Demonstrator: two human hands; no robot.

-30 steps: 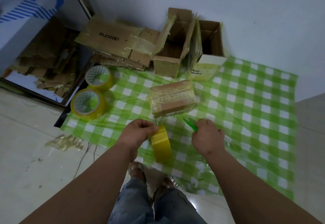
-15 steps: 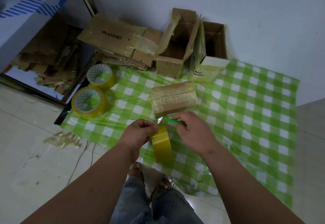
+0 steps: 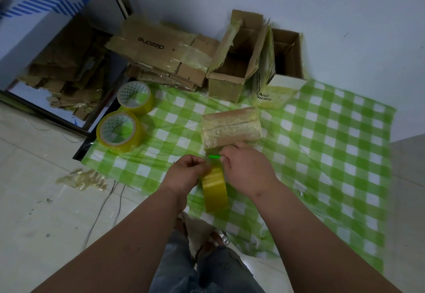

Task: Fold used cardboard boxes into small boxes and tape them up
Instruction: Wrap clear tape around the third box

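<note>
Left hand (image 3: pixel 184 173) grips my yellow tape roll (image 3: pixel 215 191), right hand (image 3: pixel 247 168) pinches green cutter (image 3: pixel 215 156) beside shiny taped box (image 3: pixel 231 129).

Left hand (image 3: pixel 186 173) holds tape roll (image 3: pixel 215 189); right hand (image 3: pixel 247 168) grips green cutter (image 3: pixel 214 156)

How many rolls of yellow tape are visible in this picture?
3. One roll is held in the left hand. Two rolls lie at the cloth's left edge. Others may be hidden.

Taped box (image 3: pixel 231 129) on cloth (image 3: pixel 333 154); two tape rolls (image 3: pixel 119 131) left, open boxes (image 3: pixel 232 62) behind, flattened cardboard (image 3: pixel 161 55) behind-left.
</note>
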